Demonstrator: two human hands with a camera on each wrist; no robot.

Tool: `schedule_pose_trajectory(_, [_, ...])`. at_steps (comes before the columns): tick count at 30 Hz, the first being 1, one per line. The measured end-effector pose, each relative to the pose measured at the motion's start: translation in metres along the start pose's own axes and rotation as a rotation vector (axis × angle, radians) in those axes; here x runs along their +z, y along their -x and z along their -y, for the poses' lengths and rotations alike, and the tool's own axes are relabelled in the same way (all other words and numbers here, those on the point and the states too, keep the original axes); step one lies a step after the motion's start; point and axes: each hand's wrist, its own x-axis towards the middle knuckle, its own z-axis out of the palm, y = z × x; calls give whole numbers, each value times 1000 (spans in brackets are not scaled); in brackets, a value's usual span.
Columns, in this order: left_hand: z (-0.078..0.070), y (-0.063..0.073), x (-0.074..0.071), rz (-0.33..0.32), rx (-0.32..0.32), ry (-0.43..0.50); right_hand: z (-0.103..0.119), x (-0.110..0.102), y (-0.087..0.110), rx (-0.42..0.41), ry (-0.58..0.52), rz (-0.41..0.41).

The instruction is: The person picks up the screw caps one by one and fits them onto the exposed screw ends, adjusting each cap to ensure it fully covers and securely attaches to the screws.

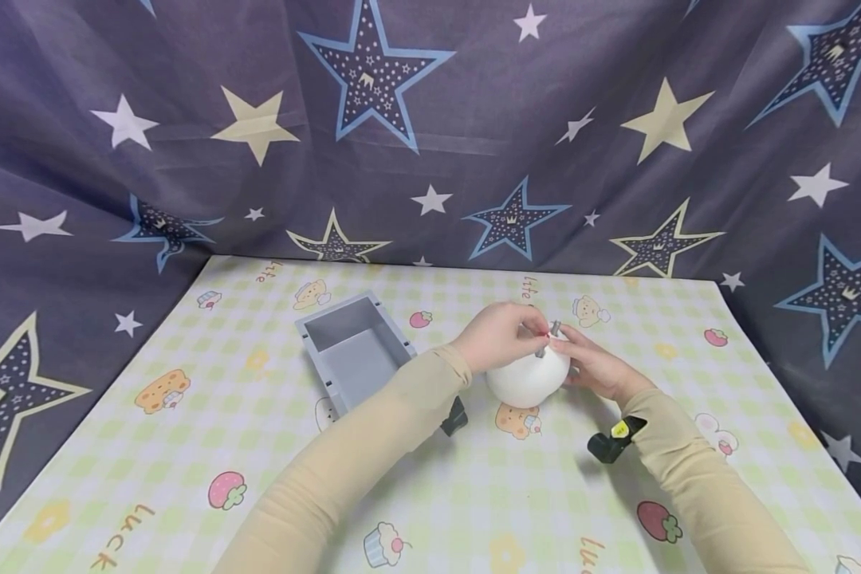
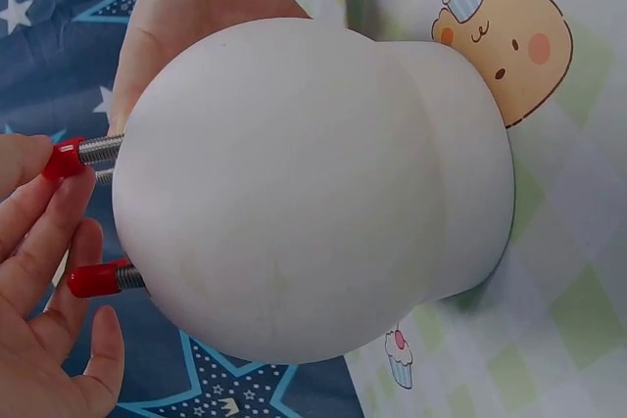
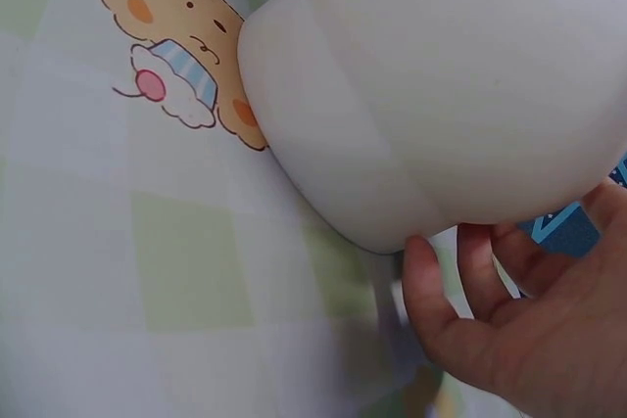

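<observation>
A white rounded body (image 1: 527, 381), smooth and bulbous with a narrower end, stands on the tablecloth in front of the person. Threaded metal studs stick out of its top, and the left wrist view shows red caps on two of them. My left hand (image 1: 502, 339) pinches one red cap (image 2: 65, 159) between its fingertips. Just below it, a second red cap (image 2: 93, 279) sits on another stud (image 2: 129, 276). On the other side, my right hand (image 1: 603, 367) holds the white body, its fingers (image 3: 427, 286) curved against the lower side.
A grey rectangular bin (image 1: 355, 359) stands left of the white body, partly hidden by the left sleeve. Beneath lies a green-checked tablecloth (image 1: 273, 446) with cartoon prints. A dark star-patterned curtain (image 1: 445, 119) hangs behind the table and along its sides.
</observation>
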Motion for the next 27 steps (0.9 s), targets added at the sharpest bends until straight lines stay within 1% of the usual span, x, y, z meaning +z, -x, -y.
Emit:
schedule_pose_trajectory(5, [2, 0, 1, 6, 1, -3, 0, -1, 0, 0, 1, 5])
schedule_pose_trajectory(13, [5, -1, 3, 24, 9, -47, 0, 0, 0, -4, 0, 4])
schedule_pose_trajectory(18, [5, 0, 3, 25, 5, -39, 1, 1, 1, -7, 7, 1])
schedule_pose_trajectory(24, [2, -1, 2, 34, -22, -20, 2, 1, 1, -4, 13, -6])
schedule_pose_trajectory(27, [3, -2, 3, 32, -30, 3, 2, 0, 1, -2, 15, -4])
